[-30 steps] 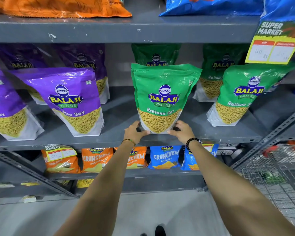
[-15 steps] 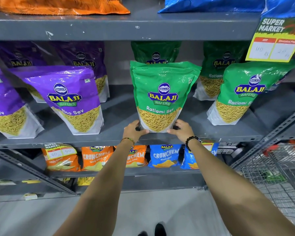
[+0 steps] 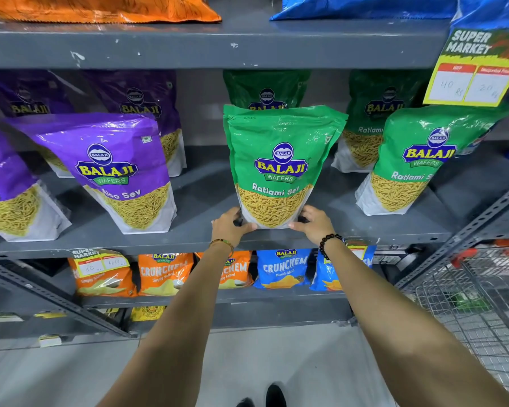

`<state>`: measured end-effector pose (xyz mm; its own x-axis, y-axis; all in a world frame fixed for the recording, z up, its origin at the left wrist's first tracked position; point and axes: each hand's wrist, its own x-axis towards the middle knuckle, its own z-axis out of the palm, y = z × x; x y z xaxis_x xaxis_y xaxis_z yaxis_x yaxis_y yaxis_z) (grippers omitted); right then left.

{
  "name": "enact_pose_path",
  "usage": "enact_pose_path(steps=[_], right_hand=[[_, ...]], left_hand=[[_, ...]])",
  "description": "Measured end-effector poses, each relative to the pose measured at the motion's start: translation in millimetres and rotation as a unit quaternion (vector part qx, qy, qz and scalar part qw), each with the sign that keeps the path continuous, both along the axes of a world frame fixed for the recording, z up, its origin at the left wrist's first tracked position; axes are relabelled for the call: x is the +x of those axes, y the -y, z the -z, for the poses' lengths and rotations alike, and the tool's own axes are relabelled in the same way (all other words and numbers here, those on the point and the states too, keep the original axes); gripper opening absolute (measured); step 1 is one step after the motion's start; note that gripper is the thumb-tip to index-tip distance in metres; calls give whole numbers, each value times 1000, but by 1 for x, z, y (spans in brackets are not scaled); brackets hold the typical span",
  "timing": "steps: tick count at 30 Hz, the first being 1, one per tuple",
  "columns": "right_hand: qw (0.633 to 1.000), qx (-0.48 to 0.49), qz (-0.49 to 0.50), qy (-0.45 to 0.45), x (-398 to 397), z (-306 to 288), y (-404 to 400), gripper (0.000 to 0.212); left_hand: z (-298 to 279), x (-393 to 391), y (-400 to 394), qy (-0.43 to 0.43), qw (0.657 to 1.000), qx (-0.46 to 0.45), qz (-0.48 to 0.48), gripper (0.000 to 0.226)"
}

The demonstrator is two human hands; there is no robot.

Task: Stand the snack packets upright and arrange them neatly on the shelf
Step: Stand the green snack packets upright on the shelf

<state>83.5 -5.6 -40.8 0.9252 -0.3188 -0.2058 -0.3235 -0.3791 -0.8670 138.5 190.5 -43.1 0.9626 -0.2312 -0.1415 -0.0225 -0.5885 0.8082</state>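
A green Ratlami Sev packet (image 3: pixel 279 160) stands upright at the front of the grey middle shelf (image 3: pixel 206 198). My left hand (image 3: pixel 229 226) grips its lower left corner and my right hand (image 3: pixel 313 223) grips its lower right corner. Another green packet (image 3: pixel 417 160) stands to the right, and two more green ones (image 3: pixel 266 89) stand behind in shadow. Purple Aloo Sev packets (image 3: pixel 112 168) stand on the left, leaning slightly, with more purple ones behind them.
Orange and blue Crunchem packets (image 3: pixel 285 268) line the lower shelf. A yellow price tag (image 3: pixel 473 74) hangs from the upper shelf at right. A wire shopping trolley (image 3: pixel 476 304) stands at the lower right. Orange and blue bags lie on the top shelf.
The green packet stays upright in both hands, barely moved. Only the view has shifted a little.
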Motion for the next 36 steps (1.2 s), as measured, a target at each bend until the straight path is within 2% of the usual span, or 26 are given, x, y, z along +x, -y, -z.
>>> enact_pose_path(steps=[5, 8, 11, 14, 17, 20, 24, 29, 32, 36], right_hand=[[1000, 0, 4, 2, -1, 0, -1, 43], [1000, 3, 7, -9, -2, 0, -1, 50], [1000, -4, 12, -18, -6, 1, 0, 62], [1000, -19, 14, -21, -12, 3, -1, 74], [998, -54, 16, -31, -23, 8, -3, 80], [996, -67, 50, -25, -41, 11, -1, 78], [988, -84, 127, 2, -68, 13, 11, 69], [977, -47, 208, 16, -90, 11, 47, 63], [968, -22, 249, 32, -97, 5, 78, 61], [957, 29, 285, 43, -99, -2, 133, 70]], left_hand=[[3, 1, 0, 2, 1000, -13, 3, 39], [6, 3, -2, -4, 1000, -7, 6, 41], [6, 2, -6, -21, 1000, 13, 4, 56], [10, -6, -10, -29, 997, 76, 13, 78], [18, -17, -14, -22, 995, 98, -3, 85], [25, -30, -14, 23, 991, 135, -8, 84], [28, -53, -4, 58, 990, 129, 1, 70], [25, -76, 37, 94, 981, 150, 79, 61], [19, -84, 77, 86, 977, 131, 144, 58], [12, -81, 143, 61, 977, 102, 178, 70]])
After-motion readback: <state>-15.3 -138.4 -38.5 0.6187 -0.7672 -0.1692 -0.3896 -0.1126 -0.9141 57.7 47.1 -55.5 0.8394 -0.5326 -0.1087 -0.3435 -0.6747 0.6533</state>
